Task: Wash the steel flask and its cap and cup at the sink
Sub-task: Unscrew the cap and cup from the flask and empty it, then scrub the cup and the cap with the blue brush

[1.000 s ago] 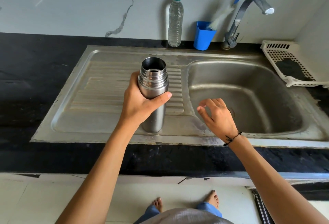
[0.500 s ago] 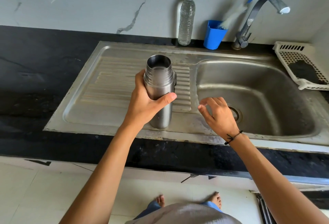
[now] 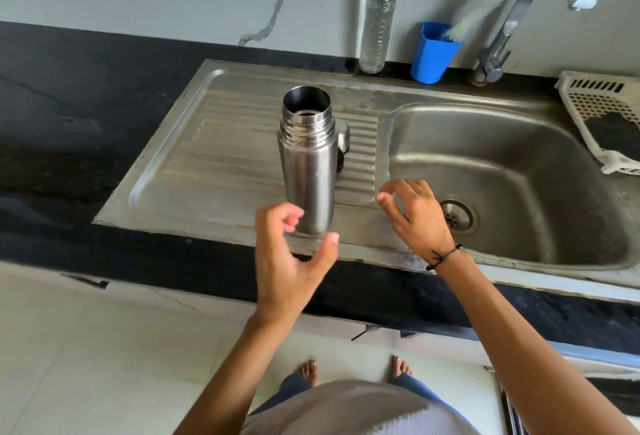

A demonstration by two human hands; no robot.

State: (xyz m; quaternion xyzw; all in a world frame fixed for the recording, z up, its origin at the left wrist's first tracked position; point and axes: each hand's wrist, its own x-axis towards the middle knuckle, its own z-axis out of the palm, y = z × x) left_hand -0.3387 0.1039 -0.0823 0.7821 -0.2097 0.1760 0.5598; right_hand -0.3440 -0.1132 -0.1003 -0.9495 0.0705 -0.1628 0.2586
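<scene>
The steel flask point(image 3: 309, 161) stands upright and uncapped on the ribbed drainboard point(image 3: 221, 157) of the steel sink. Behind its right side a steel cup or cap point(image 3: 343, 144) peeks out, mostly hidden. My left hand point(image 3: 289, 263) hovers just in front of the flask's base, fingers loosely curled, holding nothing. My right hand point(image 3: 414, 215) hangs over the ridge between drainboard and sink basin point(image 3: 519, 171), fingers loosely bent and empty.
A clear water bottle point(image 3: 377, 19), a blue cup point(image 3: 433, 52) with a brush and the tap point(image 3: 519, 15) line the back wall. A white plastic basket point(image 3: 602, 116) sits at the right. Black counter point(image 3: 69, 105) surrounds the sink.
My left hand has let go of the flask and drawn back toward me; the flask now stands alone on the drainboard. My right hand barely moved.
</scene>
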